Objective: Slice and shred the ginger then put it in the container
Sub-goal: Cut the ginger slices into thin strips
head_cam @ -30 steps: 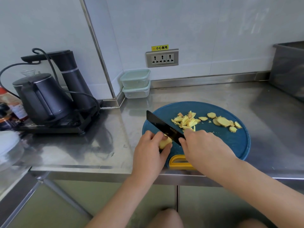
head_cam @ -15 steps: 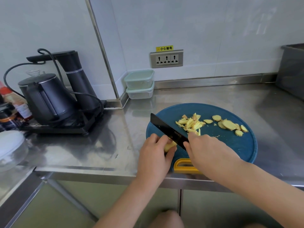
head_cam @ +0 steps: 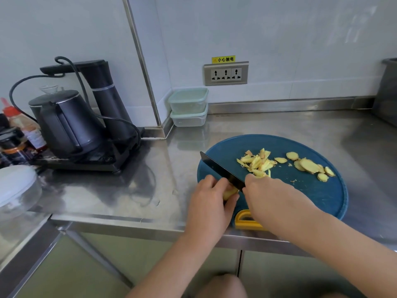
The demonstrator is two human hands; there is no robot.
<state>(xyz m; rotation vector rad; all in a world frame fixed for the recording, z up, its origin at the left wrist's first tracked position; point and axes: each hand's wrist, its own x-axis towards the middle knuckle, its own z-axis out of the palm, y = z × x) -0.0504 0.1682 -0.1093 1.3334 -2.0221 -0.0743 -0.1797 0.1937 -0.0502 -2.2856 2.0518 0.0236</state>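
Lower centre, mid-slice: left hand (head_cam: 209,203) pinches the pale-yellow ginger knob (head_cam: 230,192), right hand (head_cam: 272,196) grips the black-bladed knife (head_cam: 221,169); next, probably another thin cut clear of fingertips.

Kitchen. Stainless steel counter (head_cam: 279,125) with a steel upstand (head_cam: 279,105) running along white panelled walls (head_cam: 279,29); pale cabinet doors (head_cam: 150,261) beneath. Triple wall socket (head_cam: 226,73) above the worktop, with a yellow warning label (head_cam: 223,59) over it. Left corner: black electric kettle (head_cam: 64,121) on a powered base (head_cam: 92,161), sauce bottles (head_cam: 23,125) crowded just beside. Two lidded plastic containers (head_cam: 189,106) stacked against the wall. Round blue chopping board (head_cam: 311,196) at the counter's front edge, carrying sliced and shredded ginger (head_cam: 256,163), with a black knife (head_cam: 221,171) over it.
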